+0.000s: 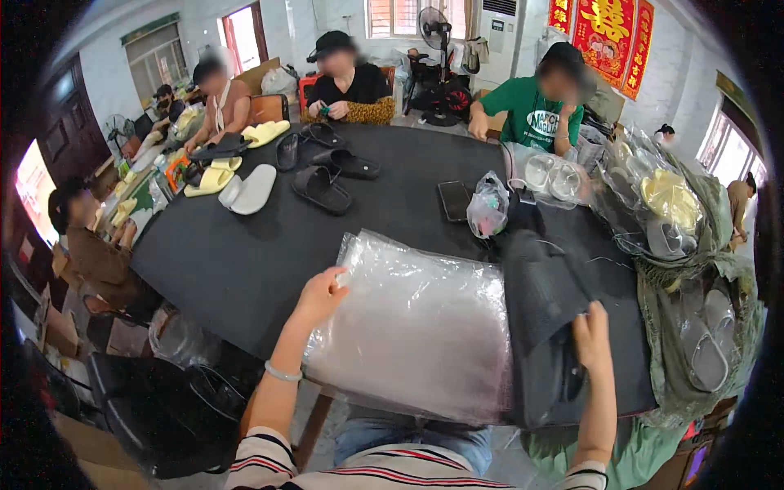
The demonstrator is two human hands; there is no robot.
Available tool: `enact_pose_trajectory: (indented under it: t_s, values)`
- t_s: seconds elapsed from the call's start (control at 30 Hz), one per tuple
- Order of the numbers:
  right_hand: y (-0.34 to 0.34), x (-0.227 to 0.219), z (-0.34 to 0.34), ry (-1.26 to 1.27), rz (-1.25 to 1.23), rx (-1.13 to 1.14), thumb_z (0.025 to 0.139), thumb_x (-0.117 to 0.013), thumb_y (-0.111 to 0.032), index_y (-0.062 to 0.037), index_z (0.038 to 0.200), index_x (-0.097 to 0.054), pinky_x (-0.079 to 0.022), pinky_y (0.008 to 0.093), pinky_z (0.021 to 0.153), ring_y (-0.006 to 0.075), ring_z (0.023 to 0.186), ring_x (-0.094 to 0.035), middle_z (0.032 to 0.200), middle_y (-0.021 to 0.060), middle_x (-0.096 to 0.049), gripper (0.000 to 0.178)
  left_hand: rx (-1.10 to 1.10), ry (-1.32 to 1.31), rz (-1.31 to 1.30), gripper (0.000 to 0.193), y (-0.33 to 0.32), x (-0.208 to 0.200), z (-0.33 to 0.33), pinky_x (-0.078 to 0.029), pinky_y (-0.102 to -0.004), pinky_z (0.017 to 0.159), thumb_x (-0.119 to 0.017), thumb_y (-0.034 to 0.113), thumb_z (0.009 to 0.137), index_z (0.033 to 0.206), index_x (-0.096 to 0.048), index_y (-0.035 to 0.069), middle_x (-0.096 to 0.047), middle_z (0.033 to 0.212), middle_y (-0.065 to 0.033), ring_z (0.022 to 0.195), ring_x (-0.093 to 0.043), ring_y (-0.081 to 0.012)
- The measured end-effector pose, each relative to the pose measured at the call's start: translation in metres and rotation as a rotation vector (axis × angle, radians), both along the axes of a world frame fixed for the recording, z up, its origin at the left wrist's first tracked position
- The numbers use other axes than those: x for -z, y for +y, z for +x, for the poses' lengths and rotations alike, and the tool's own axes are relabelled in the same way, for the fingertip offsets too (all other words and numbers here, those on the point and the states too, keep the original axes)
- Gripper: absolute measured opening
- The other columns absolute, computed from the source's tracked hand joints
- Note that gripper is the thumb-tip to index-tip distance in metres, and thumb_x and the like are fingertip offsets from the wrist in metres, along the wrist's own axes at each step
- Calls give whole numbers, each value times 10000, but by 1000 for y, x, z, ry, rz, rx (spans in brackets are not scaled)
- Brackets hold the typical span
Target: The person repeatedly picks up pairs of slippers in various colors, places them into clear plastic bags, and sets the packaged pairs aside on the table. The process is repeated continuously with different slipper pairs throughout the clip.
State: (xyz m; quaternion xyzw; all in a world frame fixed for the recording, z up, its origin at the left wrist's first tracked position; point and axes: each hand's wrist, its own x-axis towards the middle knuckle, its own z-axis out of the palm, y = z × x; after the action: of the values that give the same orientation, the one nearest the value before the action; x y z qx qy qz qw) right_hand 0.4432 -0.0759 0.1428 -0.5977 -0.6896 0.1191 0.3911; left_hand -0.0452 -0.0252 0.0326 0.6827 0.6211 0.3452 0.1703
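Observation:
In front of me lies a stack of clear plastic bags (416, 335), reaching over the table's near edge. My left hand (321, 296) is closed at the upper left of the stack, its fingertips pinching the edge of a bag. To the right of the bags is a pair of large black slide sandals (543, 294), set close together so that one partly hides the other. My right hand (592, 335) grips their right side, with the thumb and part of the fingers hidden by the sandals.
Several black slides (322, 192), a white slide (249, 189) and yellow slides (214, 175) lie on the far left of the dark table (245, 261). Beyond the bags are a phone (454, 201) and a small plastic bag (488, 214). A green sack (694, 310) holds bagged slippers at right. People sit around.

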Motion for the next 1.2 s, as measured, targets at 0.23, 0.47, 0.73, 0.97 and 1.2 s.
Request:
enact_pose_trajectory:
  t_s: [0.23, 0.47, 0.73, 0.97, 1.2]
  values:
    - [64, 4, -153, -6, -8, -440, 840, -617, -236, 86, 722, -545, -435, 501, 708, 452, 767, -557, 769, 290, -563, 350, 128, 515, 149, 388, -8, 16, 3, -284, -528, 1069, -586, 200, 900, 1275, -585, 98, -503, 1382, -104, 1307, -433, -287]
    - [92, 117, -211, -298, -187, -368, 901, -567, -365, 95, 888, -649, -511, 485, 830, 468, 876, -623, 932, 311, -633, 468, 62, 644, 86, 598, -8, 47, 5, -187, -513, 1161, -527, 273, 909, 1444, -389, 43, -330, 1540, -93, 1431, -288, -264]
    - [73, 80, -108, 193, -344, -546, 944, -598, -198, 7, 1193, -615, -497, 377, 871, 288, 1063, -600, 1147, 172, -629, 323, -52, 499, 408, 450, -24, 12, 10, -346, -469, 1073, -621, 166, 875, 1296, -546, 25, -530, 1347, -159, 1262, -486, -304]
    - [69, 161, -72, 56, -82, -468, 960, -491, -154, -4, 1249, -529, -390, 421, 1013, 358, 1148, -524, 1212, 200, -573, 328, 286, 247, 145, 516, -66, -41, 148, -535, -413, 755, -645, 354, 893, 1323, -540, 90, -623, 1072, -202, 885, -651, -306]
    - [59, 145, -77, -164, 44, -572, 812, -555, -11, -2, 1217, -553, -408, 423, 1009, 356, 1156, -502, 1215, 165, -563, 405, -36, 617, 115, 457, -11, 7, 167, -530, -436, 657, -590, 441, 898, 1211, -619, 110, -652, 840, -206, 781, -648, -335]
